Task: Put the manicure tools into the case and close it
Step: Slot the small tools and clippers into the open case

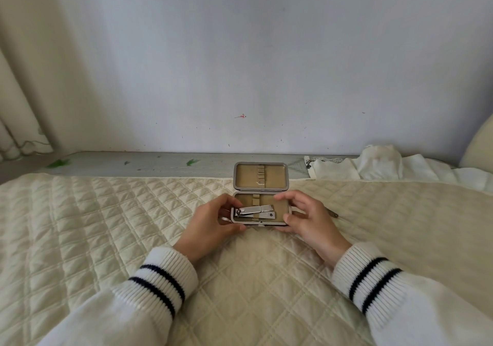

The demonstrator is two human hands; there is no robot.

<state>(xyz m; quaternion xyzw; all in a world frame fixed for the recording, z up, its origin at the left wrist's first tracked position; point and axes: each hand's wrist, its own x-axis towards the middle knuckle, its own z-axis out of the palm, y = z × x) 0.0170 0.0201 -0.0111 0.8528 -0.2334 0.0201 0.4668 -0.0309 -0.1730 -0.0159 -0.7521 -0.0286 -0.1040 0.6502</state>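
Observation:
An open manicure case [261, 185] with a grey metal rim and tan lining lies on the quilted bed. Its lid stands tilted back toward the wall. Two silver nail clippers [255, 210] lie side by side in the lower half, under an elastic strap. My left hand [213, 220] grips the case's left end, thumb under the front edge. At the right end my right hand [306, 217] holds the case with thumb at the front corner and fingers at the back. A thin metal tool [332, 213] lies on the quilt just right of my right hand, partly hidden.
A cream quilted bedspread [106, 225] covers the bed. Behind it runs a grey wooden ledge [146, 163] below a white wall. White crumpled cloth [386, 169] lies at the back right, and a curtain [24, 78] hangs at the left.

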